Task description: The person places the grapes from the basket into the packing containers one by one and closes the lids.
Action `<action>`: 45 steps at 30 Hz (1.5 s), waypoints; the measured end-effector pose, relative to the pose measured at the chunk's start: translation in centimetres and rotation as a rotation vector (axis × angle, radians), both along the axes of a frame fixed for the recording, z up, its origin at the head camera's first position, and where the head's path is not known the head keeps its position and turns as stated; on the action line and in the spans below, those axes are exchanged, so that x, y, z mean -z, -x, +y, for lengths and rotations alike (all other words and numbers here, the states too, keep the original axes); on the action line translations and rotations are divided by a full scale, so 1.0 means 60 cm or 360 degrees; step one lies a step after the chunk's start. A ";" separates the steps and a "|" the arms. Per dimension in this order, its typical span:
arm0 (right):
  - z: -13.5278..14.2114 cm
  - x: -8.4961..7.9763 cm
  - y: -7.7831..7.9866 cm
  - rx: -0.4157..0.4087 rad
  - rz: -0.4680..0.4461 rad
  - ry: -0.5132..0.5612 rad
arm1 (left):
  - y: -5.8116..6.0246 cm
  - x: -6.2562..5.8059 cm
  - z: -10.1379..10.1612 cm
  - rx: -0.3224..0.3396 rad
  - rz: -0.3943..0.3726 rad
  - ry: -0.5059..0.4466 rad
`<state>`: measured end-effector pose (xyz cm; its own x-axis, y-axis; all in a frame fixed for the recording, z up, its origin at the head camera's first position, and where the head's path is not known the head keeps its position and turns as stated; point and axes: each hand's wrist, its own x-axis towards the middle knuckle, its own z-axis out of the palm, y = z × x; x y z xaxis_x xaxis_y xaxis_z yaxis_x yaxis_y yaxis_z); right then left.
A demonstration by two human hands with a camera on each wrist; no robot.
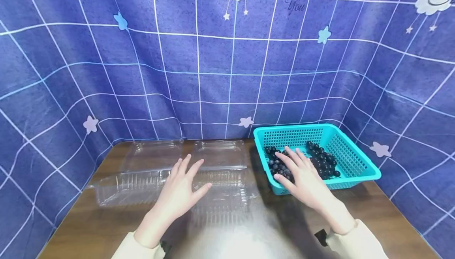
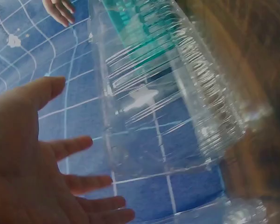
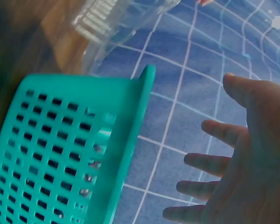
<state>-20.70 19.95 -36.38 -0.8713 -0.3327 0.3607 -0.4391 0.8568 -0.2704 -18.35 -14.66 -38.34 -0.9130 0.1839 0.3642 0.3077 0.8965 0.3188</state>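
Observation:
My left hand (image 1: 179, 190) hovers with fingers spread over two clear plastic clamshell boxes, the left box (image 1: 124, 186) and the right box (image 1: 222, 196), both with lids raised toward the back. The left wrist view shows that hand (image 2: 51, 158) apart from a clear box (image 2: 144, 107). My right hand (image 1: 305, 178) is spread above the near left side of a turquoise plastic basket (image 1: 350, 154). Dark round grapes (image 1: 325, 162) lie inside, partly hidden by the hand. The right wrist view has the right hand (image 3: 242, 163) beside the basket wall (image 3: 56, 140), holding nothing.
A brown wooden table (image 1: 220, 239) carries everything. Behind it and along both sides hangs a blue curtain (image 1: 213, 85) with white grid lines. A small black object (image 1: 321, 237) shows by the right sleeve.

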 end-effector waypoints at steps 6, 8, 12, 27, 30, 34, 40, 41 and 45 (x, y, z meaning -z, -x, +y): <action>0.020 -0.004 0.042 -0.0051 0.0042 -0.0082 | 0.010 0.011 -0.004 -0.0103 -0.0342 -0.0310; 0.027 -0.007 0.056 -0.0070 0.0038 -0.0108 | 0.013 0.014 -0.006 -0.0149 -0.0434 -0.0390; 0.045 -0.015 0.084 -0.0122 0.0025 -0.0150 | 0.017 0.022 -0.012 -0.0169 -0.0543 -0.0557; 0.112 -0.017 0.175 -0.0492 -0.0217 -0.0187 | 0.025 0.070 -0.030 -0.0114 -0.0876 -0.1294; 0.114 -0.014 0.180 -0.0611 -0.0316 -0.0205 | 0.022 0.080 -0.031 -0.0093 -0.0920 -0.1394; 0.115 -0.011 0.182 -0.0743 -0.0365 -0.0263 | 0.022 0.093 -0.031 -0.0131 -0.0930 -0.1481; 0.142 -0.011 0.196 -0.0721 -0.0419 -0.0409 | 0.023 0.102 -0.035 -0.0172 -0.0962 -0.1525; 0.149 -0.011 0.199 -0.0703 -0.0430 -0.0429 | 0.022 0.102 -0.036 -0.0178 -0.0967 -0.1533; 0.177 -0.009 0.200 -0.0599 -0.0457 -0.0523 | 0.019 0.106 -0.040 -0.0175 -0.0981 -0.1541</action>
